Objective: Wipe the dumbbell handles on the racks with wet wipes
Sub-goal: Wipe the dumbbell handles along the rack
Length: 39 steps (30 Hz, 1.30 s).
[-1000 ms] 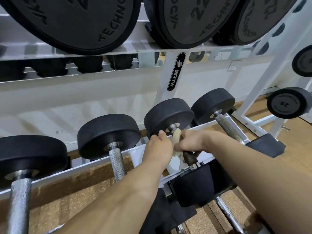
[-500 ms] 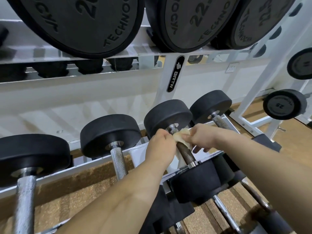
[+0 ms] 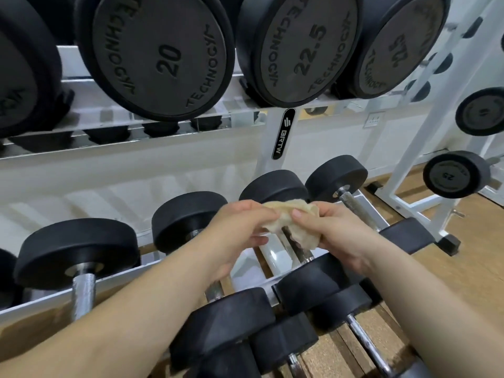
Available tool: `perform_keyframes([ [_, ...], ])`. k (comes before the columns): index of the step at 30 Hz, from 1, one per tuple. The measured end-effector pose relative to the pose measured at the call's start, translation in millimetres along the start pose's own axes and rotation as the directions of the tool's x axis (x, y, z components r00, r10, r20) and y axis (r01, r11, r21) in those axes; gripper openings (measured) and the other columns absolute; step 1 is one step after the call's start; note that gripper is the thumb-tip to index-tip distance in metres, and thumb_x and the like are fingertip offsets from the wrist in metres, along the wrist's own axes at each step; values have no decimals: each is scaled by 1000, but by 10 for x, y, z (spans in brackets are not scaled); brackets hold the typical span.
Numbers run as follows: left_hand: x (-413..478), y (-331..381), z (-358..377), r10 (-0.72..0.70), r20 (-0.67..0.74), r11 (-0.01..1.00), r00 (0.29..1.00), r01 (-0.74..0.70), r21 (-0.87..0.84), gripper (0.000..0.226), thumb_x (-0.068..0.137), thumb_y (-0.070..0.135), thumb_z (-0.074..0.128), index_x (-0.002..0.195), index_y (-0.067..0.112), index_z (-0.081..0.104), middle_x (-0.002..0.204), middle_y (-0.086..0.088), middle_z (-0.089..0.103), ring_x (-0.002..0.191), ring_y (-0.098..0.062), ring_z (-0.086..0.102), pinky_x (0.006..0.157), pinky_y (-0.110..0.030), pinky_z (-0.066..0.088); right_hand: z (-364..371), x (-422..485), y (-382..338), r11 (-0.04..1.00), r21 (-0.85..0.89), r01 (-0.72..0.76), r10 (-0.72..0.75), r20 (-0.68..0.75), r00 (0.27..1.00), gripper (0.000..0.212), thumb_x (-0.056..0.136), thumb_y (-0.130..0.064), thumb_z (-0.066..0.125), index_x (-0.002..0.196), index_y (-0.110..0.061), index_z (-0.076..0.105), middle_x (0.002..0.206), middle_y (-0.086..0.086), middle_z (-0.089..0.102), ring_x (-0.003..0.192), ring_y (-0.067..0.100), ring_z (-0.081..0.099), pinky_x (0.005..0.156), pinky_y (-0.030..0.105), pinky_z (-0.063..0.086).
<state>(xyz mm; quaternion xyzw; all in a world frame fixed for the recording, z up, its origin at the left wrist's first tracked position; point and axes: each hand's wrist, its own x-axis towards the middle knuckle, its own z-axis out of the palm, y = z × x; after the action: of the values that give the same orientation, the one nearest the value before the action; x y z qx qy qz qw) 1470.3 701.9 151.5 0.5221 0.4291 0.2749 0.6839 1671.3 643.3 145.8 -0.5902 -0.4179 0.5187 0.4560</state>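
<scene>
Just above the lower rack (image 3: pixel 268 253), the wet wipe (image 3: pixel 283 215) is stretched left to right between the two hands. The left hand (image 3: pixel 240 230) pinches its left end and the right hand (image 3: pixel 338 233) has thumb and fingers (image 3: pixel 298 214) clamped on its right end. The dark handle (image 3: pixel 298 248) lies directly beneath, its long axis running far to near, crossways to the wipe. Whether the hanging flap touches it I cannot tell. The neighbouring handle (image 3: pixel 351 204) lies to the far right, nearer the right hand.
</scene>
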Motion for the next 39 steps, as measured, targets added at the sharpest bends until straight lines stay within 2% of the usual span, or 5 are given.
perform_keyframes([
  [15,-170,74,-389,-134,-268,968,954,69,-240,17,99,19,66,113,10,69,85,-13,66,43,-14,51,49,-29,52,352,-142,98,967,253,23,-6,-67,998,22,100,0,55,108,-2,76,110,19,76,108,34,73,94,49,58],
  [23,-203,187,-556,127,-392,986,911,-73,148,24,106,16,44,112,20,67,78,-10,63,45,-15,58,80,-45,62,577,-178,291,802,-483,352,-429,-56,902,32,84,-2,79,83,-34,80,92,-6,70,92,6,65,81,10,44],
  [31,-361,692,-373,183,-15,983,983,-183,30,20,97,7,62,108,15,76,73,3,63,66,-13,57,64,-25,47,608,-208,305,998,62,26,-52,481,875,91,71,-17,85,153,-26,45,148,0,58,141,16,50,117,43,39],
  [35,-479,777,-342,152,156,985,976,-162,59,24,88,-1,60,100,11,77,82,-12,67,71,-19,63,61,-24,51,768,-101,162,908,385,-164,-2,396,918,91,78,-82,60,145,-20,58,148,8,58,143,26,49,119,55,34],
  [39,-540,784,-376,121,262,991,958,-100,-91,28,82,-4,49,89,8,73,75,-13,68,61,-19,62,54,-23,51,869,-94,146,799,529,-286,48,419,907,65,95,-47,51,136,2,62,135,30,60,131,47,56,114,64,37],
])
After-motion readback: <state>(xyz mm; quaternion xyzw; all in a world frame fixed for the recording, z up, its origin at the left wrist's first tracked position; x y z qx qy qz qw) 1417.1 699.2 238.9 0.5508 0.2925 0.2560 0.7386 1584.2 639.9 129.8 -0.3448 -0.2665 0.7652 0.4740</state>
